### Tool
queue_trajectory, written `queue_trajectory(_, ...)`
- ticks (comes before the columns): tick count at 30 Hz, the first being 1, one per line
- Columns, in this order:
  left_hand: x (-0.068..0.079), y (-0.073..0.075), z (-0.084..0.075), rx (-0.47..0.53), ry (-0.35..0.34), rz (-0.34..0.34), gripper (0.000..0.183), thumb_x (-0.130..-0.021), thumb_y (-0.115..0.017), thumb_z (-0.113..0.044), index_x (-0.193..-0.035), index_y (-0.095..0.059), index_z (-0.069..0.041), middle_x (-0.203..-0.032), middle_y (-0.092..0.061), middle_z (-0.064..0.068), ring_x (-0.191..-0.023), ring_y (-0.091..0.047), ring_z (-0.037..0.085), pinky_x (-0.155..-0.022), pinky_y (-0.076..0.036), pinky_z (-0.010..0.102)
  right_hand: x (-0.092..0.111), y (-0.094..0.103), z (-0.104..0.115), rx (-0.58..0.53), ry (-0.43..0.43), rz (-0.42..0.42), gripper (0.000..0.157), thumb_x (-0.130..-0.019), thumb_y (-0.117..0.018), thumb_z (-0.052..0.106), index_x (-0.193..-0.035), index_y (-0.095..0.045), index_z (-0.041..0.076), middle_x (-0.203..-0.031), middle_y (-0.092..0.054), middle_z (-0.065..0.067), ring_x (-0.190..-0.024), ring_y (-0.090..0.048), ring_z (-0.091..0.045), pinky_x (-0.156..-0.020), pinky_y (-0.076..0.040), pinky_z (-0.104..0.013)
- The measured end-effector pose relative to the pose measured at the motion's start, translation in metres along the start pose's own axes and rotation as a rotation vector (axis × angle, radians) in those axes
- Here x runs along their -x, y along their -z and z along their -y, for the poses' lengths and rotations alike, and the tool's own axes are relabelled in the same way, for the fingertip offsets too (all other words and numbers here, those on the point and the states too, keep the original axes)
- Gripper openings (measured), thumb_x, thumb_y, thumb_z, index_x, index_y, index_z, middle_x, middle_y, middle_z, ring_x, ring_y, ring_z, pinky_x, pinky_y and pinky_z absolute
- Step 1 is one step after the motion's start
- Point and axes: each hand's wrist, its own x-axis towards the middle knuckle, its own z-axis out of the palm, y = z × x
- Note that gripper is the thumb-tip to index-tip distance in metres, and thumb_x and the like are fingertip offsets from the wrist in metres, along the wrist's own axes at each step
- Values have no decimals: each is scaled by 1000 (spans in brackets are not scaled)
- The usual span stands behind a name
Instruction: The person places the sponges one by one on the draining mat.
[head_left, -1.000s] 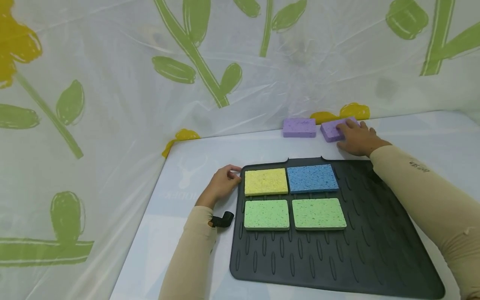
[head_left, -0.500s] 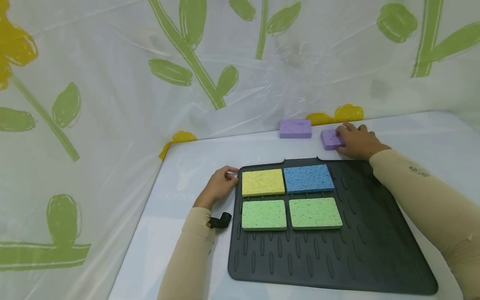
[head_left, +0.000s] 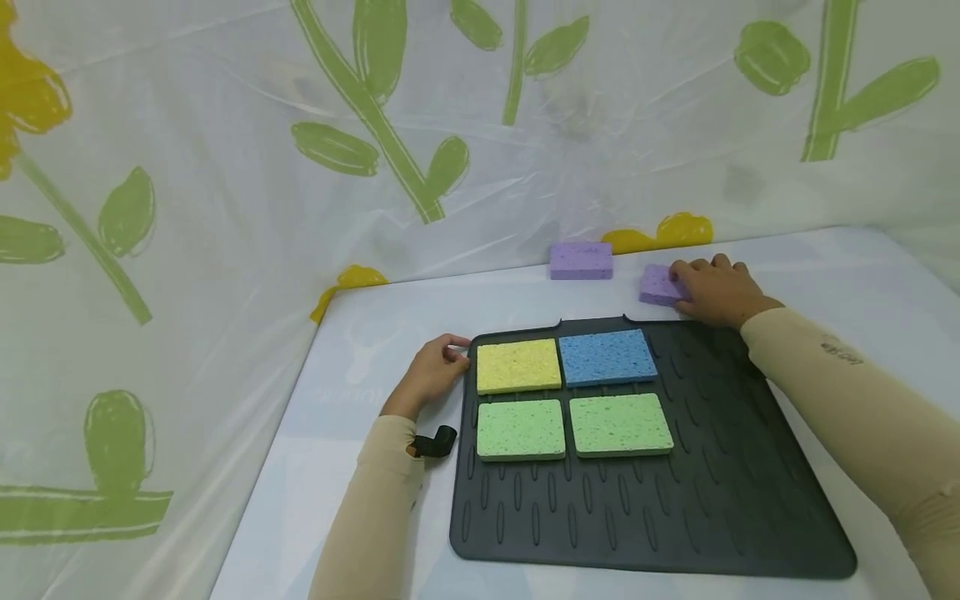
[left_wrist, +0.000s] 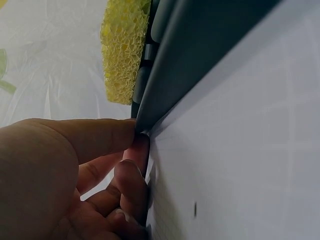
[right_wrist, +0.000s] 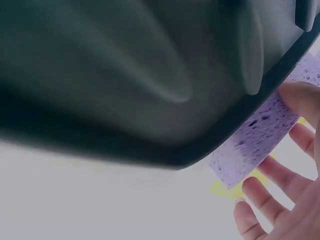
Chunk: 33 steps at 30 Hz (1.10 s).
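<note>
My left hand [head_left: 431, 373] is at the far left corner of a black ridged mat [head_left: 555, 525]; in the left wrist view its thumb and index finger pinch the rim there. My right hand [head_left: 718, 292] grips a purple sponge [head_left: 660, 286] behind the mat, its right part hidden under the fingers. In the right wrist view that purple sponge [right_wrist: 255, 137] sits between thumb and fingers, just past the mat's edge. A yellow sponge [head_left: 517, 367] and a blue sponge [head_left: 607, 357] form the back row on the mat. Two green sponges [head_left: 521, 430] lie in front of them.
A second purple sponge [head_left: 581, 261] lies to the left of the held one, close to the printed curtain [head_left: 225, 167] at the back. White cloth [head_left: 337, 475] covers the table around the mat. A black strap device [head_left: 435, 442] is on the left wrist.
The right hand has drawn the right purple sponge towards the mat and turned it straighter, away from the other purple sponge. The left hand has stayed at the mat's corner.
</note>
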Motion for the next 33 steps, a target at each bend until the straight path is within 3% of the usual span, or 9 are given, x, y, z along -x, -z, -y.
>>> queue_trajectory(20, 1, -2, 2, -13, -11, 3, 34, -99, -61, -22, -132, -61, -17, -104, -66, 7, -91, -58, 20, -80, -46, 35, 47, 5, 2, -69, 60, -107, 45, -92, -71, 20, -130, -52, 6, -138, -51, -30, -122, -44, -51, -100, -35, -70)
queue_trajectory(33, -1, -2, 0, -14, -9, 10, 35, -99, -61, -21, -133, -61, -16, -105, -65, 7, -90, -57, 20, -77, -45, 32, 77, 7, 11, -60, 151, -165, 41, -91, -73, 21, -126, -55, 10, -138, -54, -23, -124, -47, -48, -98, -38, -68)
